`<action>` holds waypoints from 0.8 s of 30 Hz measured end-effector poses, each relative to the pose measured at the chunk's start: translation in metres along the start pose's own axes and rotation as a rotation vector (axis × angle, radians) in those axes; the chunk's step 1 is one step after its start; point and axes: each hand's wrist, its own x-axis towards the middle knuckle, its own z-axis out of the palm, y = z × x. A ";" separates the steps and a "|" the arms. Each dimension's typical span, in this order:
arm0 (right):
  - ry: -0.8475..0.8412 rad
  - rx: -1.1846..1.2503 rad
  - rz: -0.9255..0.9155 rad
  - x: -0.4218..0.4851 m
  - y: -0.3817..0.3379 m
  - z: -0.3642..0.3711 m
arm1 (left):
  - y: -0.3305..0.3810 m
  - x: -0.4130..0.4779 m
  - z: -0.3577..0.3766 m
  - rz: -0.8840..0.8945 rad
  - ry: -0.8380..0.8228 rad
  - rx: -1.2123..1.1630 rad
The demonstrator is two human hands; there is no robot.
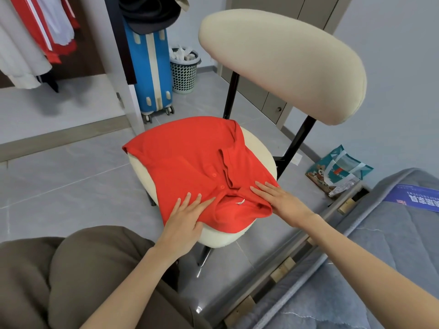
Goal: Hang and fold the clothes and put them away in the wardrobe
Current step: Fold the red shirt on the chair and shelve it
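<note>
A red polo shirt (190, 162) lies folded on the cream seat of a chair (259, 148), its collar and buttons toward me. My left hand (186, 214) rests flat on the shirt's near left part, fingers straight beside the collar. Flat on the collar's right side lies my right hand (278, 200), fingers extended. The open wardrobe (71, 67) is at the upper left, with red and white garments (35, 36) hanging inside.
The chair's cream backrest (282, 62) rises behind the seat. A blue suitcase (152, 67) and a mesh bin (184, 70) stand by the wardrobe. A printed bag (337, 172) lies on the floor at right. A grey mattress (380, 257) with a blue booklet (415, 195) is lower right.
</note>
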 end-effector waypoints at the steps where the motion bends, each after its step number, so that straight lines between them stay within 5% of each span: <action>1: 0.031 0.099 0.023 0.000 -0.001 -0.001 | 0.001 0.000 -0.001 -0.012 0.006 -0.042; 7: 0.220 0.345 0.164 0.010 -0.010 -0.014 | 0.027 -0.003 -0.028 -0.060 -0.054 -0.239; 18: 0.141 0.324 0.258 -0.055 -0.018 -0.031 | 0.059 -0.027 -0.041 -0.002 -0.288 -0.232; 24: 0.351 0.574 0.380 -0.076 -0.027 -0.058 | 0.069 -0.015 -0.055 -0.041 -0.349 -0.385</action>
